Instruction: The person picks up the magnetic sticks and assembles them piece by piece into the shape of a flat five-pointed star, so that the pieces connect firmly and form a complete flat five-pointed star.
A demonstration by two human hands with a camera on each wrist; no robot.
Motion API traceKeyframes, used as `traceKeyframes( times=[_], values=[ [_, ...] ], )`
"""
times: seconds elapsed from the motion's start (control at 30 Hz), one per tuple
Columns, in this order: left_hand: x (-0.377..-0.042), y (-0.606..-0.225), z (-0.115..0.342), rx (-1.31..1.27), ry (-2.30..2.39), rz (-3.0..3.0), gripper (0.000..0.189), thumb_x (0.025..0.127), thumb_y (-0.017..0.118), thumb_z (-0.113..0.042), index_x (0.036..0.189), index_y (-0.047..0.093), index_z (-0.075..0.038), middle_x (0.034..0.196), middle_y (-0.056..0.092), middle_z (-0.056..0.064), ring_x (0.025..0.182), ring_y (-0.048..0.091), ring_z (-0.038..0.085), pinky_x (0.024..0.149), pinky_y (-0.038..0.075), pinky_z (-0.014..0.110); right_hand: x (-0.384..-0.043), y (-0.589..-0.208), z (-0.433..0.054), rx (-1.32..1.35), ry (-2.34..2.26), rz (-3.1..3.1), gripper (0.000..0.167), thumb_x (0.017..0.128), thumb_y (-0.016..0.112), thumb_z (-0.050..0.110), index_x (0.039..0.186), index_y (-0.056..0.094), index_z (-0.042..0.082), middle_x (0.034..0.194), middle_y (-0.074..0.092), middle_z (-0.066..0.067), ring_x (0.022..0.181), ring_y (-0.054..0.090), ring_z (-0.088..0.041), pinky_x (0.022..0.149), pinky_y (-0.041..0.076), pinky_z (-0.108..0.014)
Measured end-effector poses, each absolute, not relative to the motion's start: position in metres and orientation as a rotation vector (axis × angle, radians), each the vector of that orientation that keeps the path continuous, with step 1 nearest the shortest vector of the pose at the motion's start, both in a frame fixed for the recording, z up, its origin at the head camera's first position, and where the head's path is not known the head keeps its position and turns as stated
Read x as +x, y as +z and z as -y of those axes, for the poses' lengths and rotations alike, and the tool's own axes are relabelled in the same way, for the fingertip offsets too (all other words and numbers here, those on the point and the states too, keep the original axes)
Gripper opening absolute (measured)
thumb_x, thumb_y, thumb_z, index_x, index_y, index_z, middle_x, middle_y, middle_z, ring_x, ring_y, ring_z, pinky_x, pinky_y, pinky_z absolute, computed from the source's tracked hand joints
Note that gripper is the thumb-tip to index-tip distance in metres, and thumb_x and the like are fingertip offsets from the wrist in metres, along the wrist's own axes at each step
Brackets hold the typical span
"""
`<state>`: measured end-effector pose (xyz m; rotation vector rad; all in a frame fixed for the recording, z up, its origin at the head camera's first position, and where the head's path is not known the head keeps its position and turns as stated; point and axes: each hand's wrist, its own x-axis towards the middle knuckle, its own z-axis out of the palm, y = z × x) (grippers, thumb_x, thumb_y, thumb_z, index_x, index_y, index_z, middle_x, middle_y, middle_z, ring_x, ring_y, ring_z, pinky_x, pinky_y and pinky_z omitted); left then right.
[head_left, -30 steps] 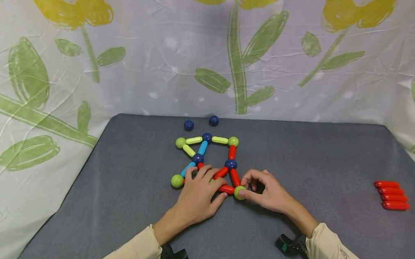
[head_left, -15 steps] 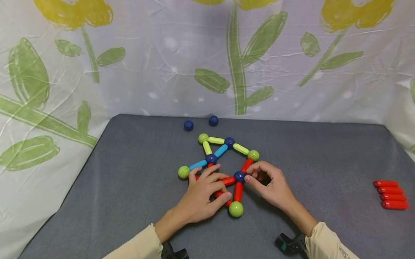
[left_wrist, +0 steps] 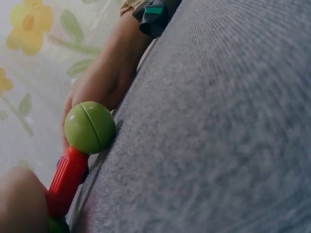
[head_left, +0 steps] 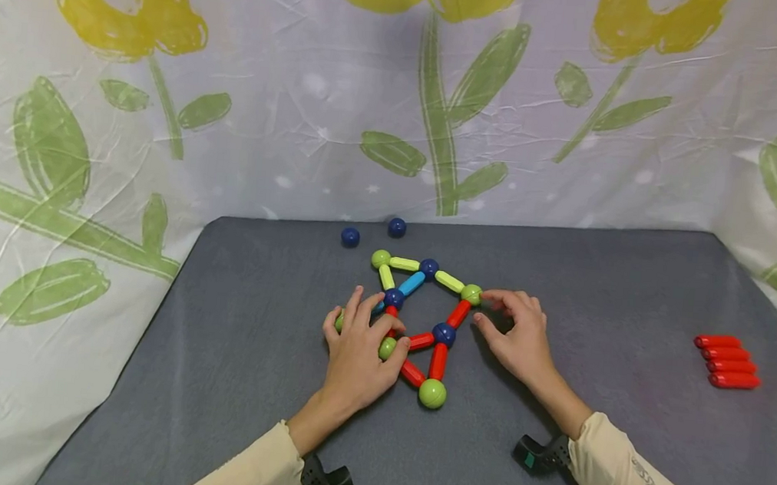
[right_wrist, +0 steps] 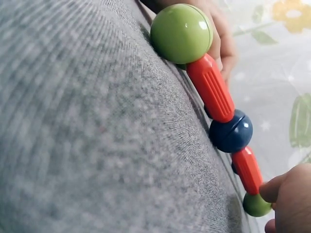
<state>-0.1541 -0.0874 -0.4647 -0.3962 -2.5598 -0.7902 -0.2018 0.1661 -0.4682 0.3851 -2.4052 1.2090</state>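
Note:
A flat figure of magnetic sticks and balls lies on the grey table, with red sticks (head_left: 438, 361), yellow-green sticks (head_left: 404, 263) and a blue stick (head_left: 412, 284). Over its left part my left hand (head_left: 359, 355) rests with fingers spread. Its thumb is beside the middle green ball (head_left: 388, 348), and it partly hides the left green ball (head_left: 338, 320). At the figure's right side is my right hand (head_left: 519, 339); its index fingertip is at the right green ball (head_left: 472, 294), thumb apart from the index. Nearest me lies another green ball (left_wrist: 90, 127), joined to red sticks.
Two loose blue balls (head_left: 350, 237) lie near the table's back edge. Several red sticks (head_left: 733, 363) lie side by side at the far right. A flower-printed cloth (head_left: 268, 109) hangs behind the grey table (head_left: 605, 308).
The figure has turned clockwise, its near green ball coming toward me and its top shifting right. My left hand has shifted left, uncovering the middle green ball. My right hand has moved up along the figure's right side.

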Motion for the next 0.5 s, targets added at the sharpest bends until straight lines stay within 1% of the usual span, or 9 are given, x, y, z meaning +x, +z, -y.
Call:
traceKeyframes(
  times=[0.13,0.27,0.37,0.5],
  values=[
    [-0.154,-0.465,0.088,-0.37,-0.779,2.574,0.01,0.094,0.066,-0.033,0.09,0.072,-0.025,0.143,0.058,0.014,0.15,0.033,0.044,0.112,0.007,0.071,-0.201,-0.468,-0.166,0.386,1.233,2.433,0.03,0.085,0.08,0.01,0.114,0.073,0.007,0.099,0.065,-0.014,0.089,0.051,-0.026,0.079,0.024,-0.036],
    [-0.155,-0.464,0.091,-0.39,-0.79,2.591,0.012,0.094,0.067,-0.035,0.092,0.072,-0.025,0.145,0.057,0.013,0.147,0.038,0.044,0.112,0.007,0.072,-0.201,-0.468,-0.168,0.375,1.276,2.436,0.03,0.086,0.079,0.011,0.114,0.072,0.007,0.1,0.065,-0.014,0.09,0.051,-0.027,0.078,0.023,-0.036],
    [-0.159,-0.462,0.095,-0.415,-0.799,2.631,0.017,0.095,0.066,-0.037,0.102,0.073,-0.024,0.149,0.055,0.011,0.147,0.04,0.042,0.113,0.006,0.072,-0.204,-0.466,-0.171,0.389,1.302,2.455,0.03,0.087,0.079,0.01,0.116,0.071,0.006,0.1,0.065,-0.015,0.09,0.05,-0.028,0.08,0.025,-0.036],
    [-0.164,-0.458,0.104,-0.449,-0.811,2.699,0.031,0.096,0.065,-0.041,0.12,0.071,-0.023,0.153,0.052,0.007,0.149,0.038,0.038,0.115,0.004,0.07,-0.206,-0.462,-0.183,0.457,1.297,2.503,0.033,0.09,0.077,0.01,0.122,0.069,0.004,0.102,0.064,-0.015,0.091,0.051,-0.027,0.081,0.035,-0.035]
  ],
)
